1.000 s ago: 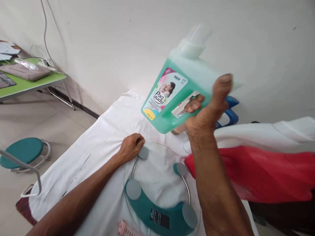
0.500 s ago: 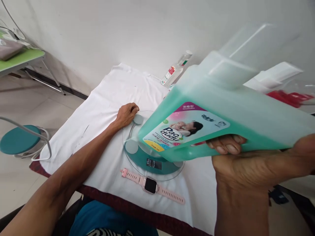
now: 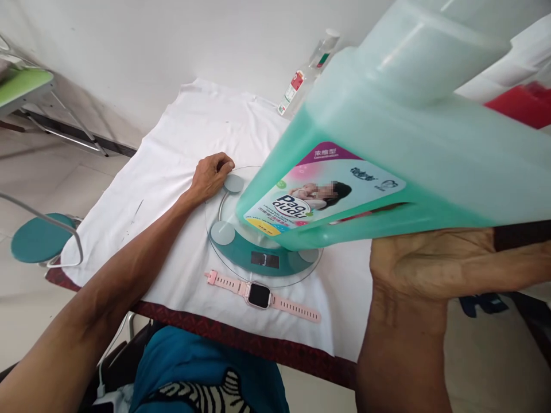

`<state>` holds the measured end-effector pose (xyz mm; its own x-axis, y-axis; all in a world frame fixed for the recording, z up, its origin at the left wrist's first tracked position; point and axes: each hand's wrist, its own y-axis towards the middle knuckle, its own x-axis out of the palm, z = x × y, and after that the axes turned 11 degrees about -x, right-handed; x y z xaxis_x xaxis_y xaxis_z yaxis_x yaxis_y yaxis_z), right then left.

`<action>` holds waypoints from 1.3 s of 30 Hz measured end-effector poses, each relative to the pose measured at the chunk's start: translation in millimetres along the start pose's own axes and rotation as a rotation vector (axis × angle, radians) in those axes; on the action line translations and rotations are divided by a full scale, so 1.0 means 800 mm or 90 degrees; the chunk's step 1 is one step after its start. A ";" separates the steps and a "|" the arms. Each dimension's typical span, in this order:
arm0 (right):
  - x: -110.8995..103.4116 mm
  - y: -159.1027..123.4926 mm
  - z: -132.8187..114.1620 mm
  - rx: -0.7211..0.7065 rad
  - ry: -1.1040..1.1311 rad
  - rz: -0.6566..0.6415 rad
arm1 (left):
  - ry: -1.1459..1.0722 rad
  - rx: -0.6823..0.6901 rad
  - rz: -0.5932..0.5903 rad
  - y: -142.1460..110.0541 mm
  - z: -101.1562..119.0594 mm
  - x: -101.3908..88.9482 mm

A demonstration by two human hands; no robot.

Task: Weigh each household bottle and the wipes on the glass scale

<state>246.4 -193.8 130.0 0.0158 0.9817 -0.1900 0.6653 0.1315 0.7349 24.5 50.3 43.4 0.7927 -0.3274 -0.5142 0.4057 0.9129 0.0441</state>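
A big translucent jug of green liquid (image 3: 318, 195), labelled "Pao dudu", stands over a round glass bathroom scale (image 3: 241, 255) with its base on the glass. Its upper part looms close to the camera. My right hand (image 3: 434, 261) is below the jug's handle, palm showing and thumb stretched out to the right. The other fingers are hidden behind the jug, and none show through the handle gap. At the scale's far left edge my left hand (image 3: 212, 176) rests on the cloth, fingers curled in, with nothing visible in them. The scale's display is lit but hard to read.
A pink smartwatch (image 3: 259, 295) lies in front of the scale on the white cloth (image 3: 172, 137). Behind the jug are a clear bottle (image 3: 297, 86) and a red object (image 3: 525, 106). To the left stand a teal stool (image 3: 41, 236) and a green-topped table (image 3: 26, 86).
My right fingers no longer show through the jug's handle, and the thumb is stretched out. The jug looks larger and nearer. The scale's display reads differently. My left hand stays beside the scale.
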 end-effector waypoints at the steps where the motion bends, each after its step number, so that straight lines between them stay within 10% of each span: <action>1: -0.002 -0.004 0.006 -0.020 0.012 0.022 | 0.001 0.003 0.001 0.000 0.000 0.000; 7: -0.009 -0.050 0.020 0.137 0.243 -0.131 | 0.000 0.011 0.005 -0.002 0.001 0.000; 12: -0.014 -0.067 0.027 0.089 0.161 -0.038 | -0.019 0.024 0.012 -0.003 0.002 0.001; 39: -0.027 -0.077 0.042 0.025 0.155 -0.201 | 0.018 0.019 0.020 -0.002 0.008 -0.001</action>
<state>230.1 -227.4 67.3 -0.3677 0.8985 -0.2397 0.6368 0.4311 0.6392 26.4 47.6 49.1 0.7924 -0.2921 -0.5355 0.3950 0.9147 0.0855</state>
